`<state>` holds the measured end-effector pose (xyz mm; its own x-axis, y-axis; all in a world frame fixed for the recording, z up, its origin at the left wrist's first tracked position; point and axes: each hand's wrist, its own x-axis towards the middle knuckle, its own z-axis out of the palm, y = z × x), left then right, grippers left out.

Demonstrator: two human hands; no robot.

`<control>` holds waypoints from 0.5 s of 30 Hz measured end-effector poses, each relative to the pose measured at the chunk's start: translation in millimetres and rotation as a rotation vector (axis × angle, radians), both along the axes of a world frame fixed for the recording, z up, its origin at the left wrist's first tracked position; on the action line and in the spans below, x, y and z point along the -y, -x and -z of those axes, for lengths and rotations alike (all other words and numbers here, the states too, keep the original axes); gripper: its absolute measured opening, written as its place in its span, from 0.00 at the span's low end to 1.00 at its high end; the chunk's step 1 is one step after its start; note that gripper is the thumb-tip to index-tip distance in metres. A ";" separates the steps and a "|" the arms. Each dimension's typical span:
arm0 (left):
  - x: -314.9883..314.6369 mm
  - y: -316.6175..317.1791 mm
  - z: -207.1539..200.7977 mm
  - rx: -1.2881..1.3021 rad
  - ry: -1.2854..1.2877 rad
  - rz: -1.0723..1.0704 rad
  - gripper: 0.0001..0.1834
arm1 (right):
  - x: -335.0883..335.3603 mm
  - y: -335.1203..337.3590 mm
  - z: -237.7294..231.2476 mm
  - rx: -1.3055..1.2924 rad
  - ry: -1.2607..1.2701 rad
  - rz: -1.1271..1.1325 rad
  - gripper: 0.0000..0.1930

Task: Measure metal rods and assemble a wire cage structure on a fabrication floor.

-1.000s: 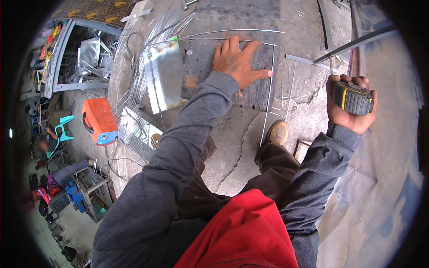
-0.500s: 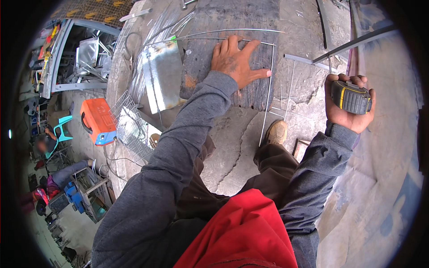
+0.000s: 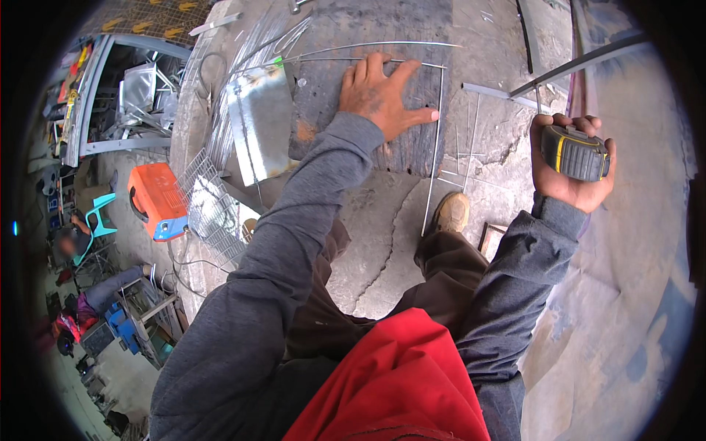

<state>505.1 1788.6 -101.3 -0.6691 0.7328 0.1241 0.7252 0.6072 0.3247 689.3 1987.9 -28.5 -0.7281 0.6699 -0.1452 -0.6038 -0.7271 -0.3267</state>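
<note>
Fingers spread, my left hand (image 3: 376,94) rests on a dark, worn wooden board (image 3: 331,29). Its fingertips reach a thin metal rod (image 3: 323,58) lying across the board, and the thumb tip touches or nearly touches another rod (image 3: 434,149) set at a corner to it. A third, slightly bent rod (image 3: 346,48) lies just beyond the fingers. Off to the right, my right hand (image 3: 562,187) is closed round a black and yellow tape measure (image 3: 577,153), held palm up near a grey metal bar (image 3: 581,67). Whether any tape is drawn out, I cannot tell.
Left of the board lie a shiny metal sheet (image 3: 259,125), a bundle of thin rods (image 3: 218,143) and a wire grid (image 3: 209,213). An orange and blue machine (image 3: 157,200) stands further left. My shoe (image 3: 451,212) is beside the long rod. Another person sits far left.
The view has shifted a little, so everything sits slightly further left and up. Both hands keep nearly the same pose.
</note>
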 end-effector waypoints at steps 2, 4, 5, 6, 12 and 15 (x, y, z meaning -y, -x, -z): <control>-0.8 -0.6 -0.2 0.009 0.005 -0.004 0.47 | -3.0 -0.6 3.8 -0.014 -0.001 -0.009 0.21; -2.0 -1.7 -0.1 -0.021 -0.023 0.008 0.43 | -3.6 -2.1 4.0 -0.028 -0.005 -0.018 0.22; -2.5 -1.3 0.8 -0.020 -0.026 0.008 0.43 | 1.5 -0.8 -1.6 0.003 -0.008 -0.017 0.22; -3.6 -0.2 2.2 -0.057 -0.020 0.006 0.36 | 3.7 0.0 -7.4 0.034 -0.014 -0.017 0.21; -1.5 15.7 4.8 -0.125 -0.097 -0.066 0.15 | 28.1 19.4 -7.5 1.135 -1.153 -0.429 0.21; -7.7 24.1 5.7 -0.102 -0.123 -0.120 0.12 | 61.7 36.6 5.2 1.575 -1.572 -0.916 0.27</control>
<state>481.1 1796.3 -107.0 -0.7299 0.6239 0.2793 0.6831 0.6512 0.3306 652.7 1926.1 -33.7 -0.6702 0.4857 -0.5612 0.7281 0.5770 -0.3701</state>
